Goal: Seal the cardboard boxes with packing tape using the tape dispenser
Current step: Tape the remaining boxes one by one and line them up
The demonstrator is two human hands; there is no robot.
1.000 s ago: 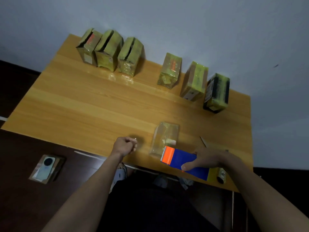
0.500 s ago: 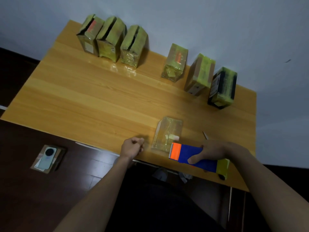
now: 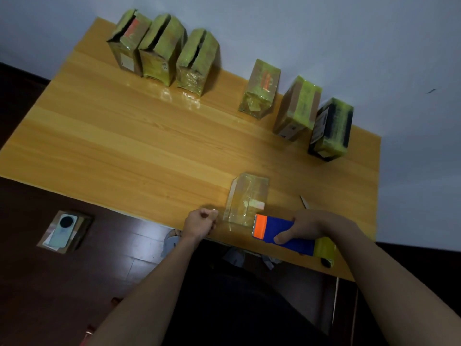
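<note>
The right hand grips one blue-and-orange tape dispenser. The left hand is fisted, seemingly pinching a clear tape end. Between and just beyond both hands stands one tape-wrapped box. Farther beyond them, six boxes line the table's far edge.

Glossy wood table, tape-shiny cardboard boxes

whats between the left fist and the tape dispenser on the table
In the head view, a tape-wrapped box stands between the left hand and the blue and orange tape dispenser, which the right hand grips.
</note>
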